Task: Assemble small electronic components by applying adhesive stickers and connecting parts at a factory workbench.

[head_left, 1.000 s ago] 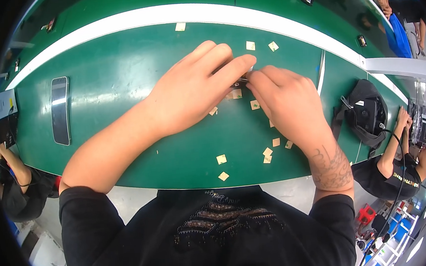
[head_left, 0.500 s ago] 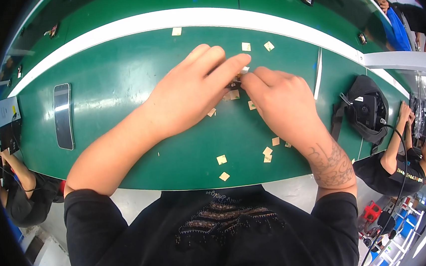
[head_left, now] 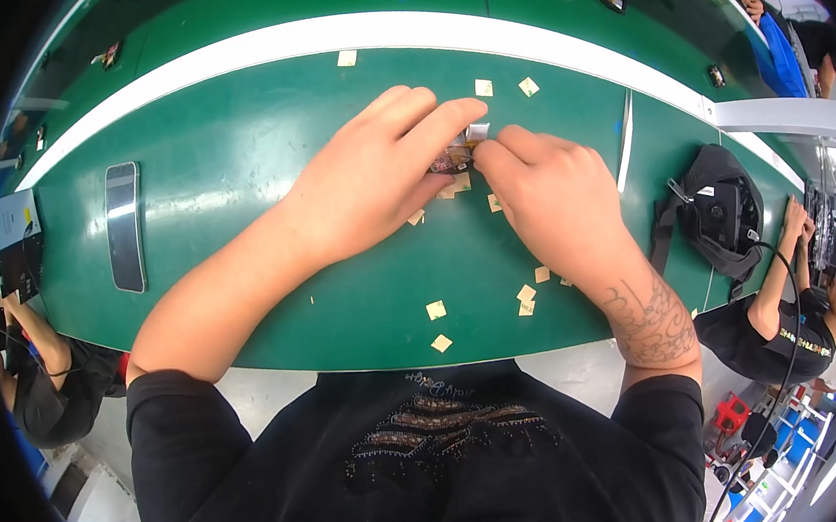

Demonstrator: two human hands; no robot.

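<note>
My left hand (head_left: 367, 172) is closed, its thumb and fingers around a small dark piece (head_left: 451, 159) with a pinkish patterned face. A silvery-white tab (head_left: 478, 132) stands out at the piece's far right corner. Thumb and fingertips of my right hand (head_left: 557, 186) pinch together at the piece's right edge; whatever lies between them is hidden. Just below, pale yellow paper squares (head_left: 461, 183) lie on the green tabletop (head_left: 275, 316), partly covered by my hands.
More pale squares (head_left: 436, 310) are scattered near and far. A smartphone (head_left: 125, 227) lies at left. On the right are a white strip (head_left: 626, 142) and a black bag (head_left: 718, 208) with a cable. A white raised divider (head_left: 371, 32) crosses the far side. Other people work at both sides.
The small dark piece has tilted, so more of its patterned face and silvery tab shows between my hands. Both hands stay nearly in place.
</note>
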